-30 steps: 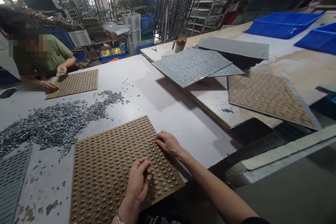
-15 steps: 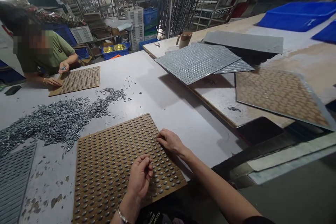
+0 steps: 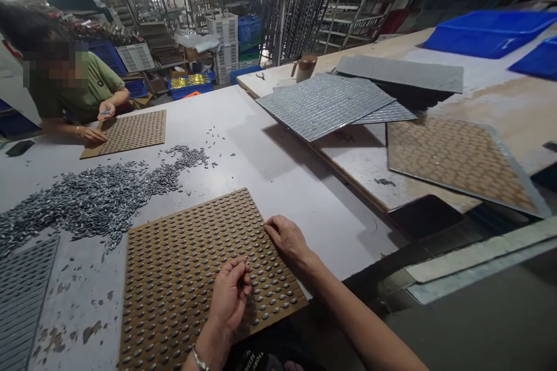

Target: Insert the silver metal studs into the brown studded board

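Note:
A brown board (image 3: 187, 261) lies before me, covered in rows of small silvery almond-shaped metal pieces. Over its lower right part hovers my left hand (image 3: 230, 293), palm turned inward and fingers curled closed; whatever lies inside them is hidden. My right hand (image 3: 287, 237) is at the board's right edge, thumb and forefinger pinched together over the end of a row. What sits between those fingertips is too small to make out. Beyond the board, a large heap of loose metal pieces (image 3: 100, 197) spreads across the white table (image 3: 243, 145).
At the far left a co-worker (image 3: 87, 87) bends over another studded board (image 3: 134, 130), pieces in one palm. A grey ribbed sheet (image 3: 26, 295) lies at lower left. On the right-hand table are ribbed panels (image 3: 326, 101), a patterned panel (image 3: 456, 159), a mug (image 3: 306, 68) and a blue bin (image 3: 487, 35).
My right hand has shifted slightly right and toward me along the board's edge. My left hand stays almost in place, still curled. The view has turned a little.

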`<state>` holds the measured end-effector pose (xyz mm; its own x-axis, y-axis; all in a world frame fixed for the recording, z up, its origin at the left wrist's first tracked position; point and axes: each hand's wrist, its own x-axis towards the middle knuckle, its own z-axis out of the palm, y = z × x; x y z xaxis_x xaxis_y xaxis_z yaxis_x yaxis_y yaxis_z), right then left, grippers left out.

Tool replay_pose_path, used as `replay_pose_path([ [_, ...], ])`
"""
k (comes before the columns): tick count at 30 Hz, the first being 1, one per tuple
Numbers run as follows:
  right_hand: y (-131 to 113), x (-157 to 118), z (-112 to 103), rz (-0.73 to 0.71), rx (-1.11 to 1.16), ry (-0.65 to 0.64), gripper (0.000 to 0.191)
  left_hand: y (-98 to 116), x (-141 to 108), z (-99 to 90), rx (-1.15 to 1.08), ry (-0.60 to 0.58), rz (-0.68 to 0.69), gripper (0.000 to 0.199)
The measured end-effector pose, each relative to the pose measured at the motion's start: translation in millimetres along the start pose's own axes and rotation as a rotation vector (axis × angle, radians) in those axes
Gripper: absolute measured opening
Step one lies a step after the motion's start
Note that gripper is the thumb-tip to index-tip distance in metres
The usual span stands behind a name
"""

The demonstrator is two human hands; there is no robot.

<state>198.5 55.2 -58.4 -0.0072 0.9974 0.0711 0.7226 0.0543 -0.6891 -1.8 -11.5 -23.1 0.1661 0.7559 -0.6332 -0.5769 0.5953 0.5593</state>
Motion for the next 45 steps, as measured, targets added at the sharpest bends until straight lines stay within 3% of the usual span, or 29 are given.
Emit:
replay_pose_path([
  [12, 3, 1, 5, -0.014, -0.044, 0.007, 0.017, 4, -2, 3.8, -0.052, 0.015, 0.035, 0.014],
  [17, -14, -13, -6, -0.038, 0.153, 0.112, 0.015, 14, -8, 8.3, -0.187, -0.033, -0.034, 0.027],
  [19, -29, -27, -12, -0.095, 0.239, 0.118, 0.016, 15, -12, 9.1, -0.217, -0.06, -0.057, 0.031],
  [21, -47, -43, -16, -0.218, 0.244, 0.014, 0.017, 14, -15, 10.4, -0.217, -0.078, -0.067, 0.033],
  [24, -65, -64, -13, -0.406, 0.089, -0.121, 0.018, 8, -20, 13.2, -0.156, -0.074, -0.079, 0.037],
  [27, -69, -78, -2, -0.454, -0.069, -0.097, 0.018, -1, -25, 14.6, -0.088, -0.063, -0.087, 0.041],
  [35, -60, -98, 12, -0.366, -0.068, -0.132, 0.008, -17, -28, 7.0, 0.011, -0.136, -0.019, 0.023],
  [38, -58, -100, 9, -0.287, 0.093, -0.146, 0.009, -20, -29, 4.2, 0.031, -0.14, -0.028, 0.02],
  [45, -29, -58, -19, 0.034, 0.308, 0.075, 0.017, -16, -29, 1.0, 0.065, -0.042, -0.046, 0.011],
])
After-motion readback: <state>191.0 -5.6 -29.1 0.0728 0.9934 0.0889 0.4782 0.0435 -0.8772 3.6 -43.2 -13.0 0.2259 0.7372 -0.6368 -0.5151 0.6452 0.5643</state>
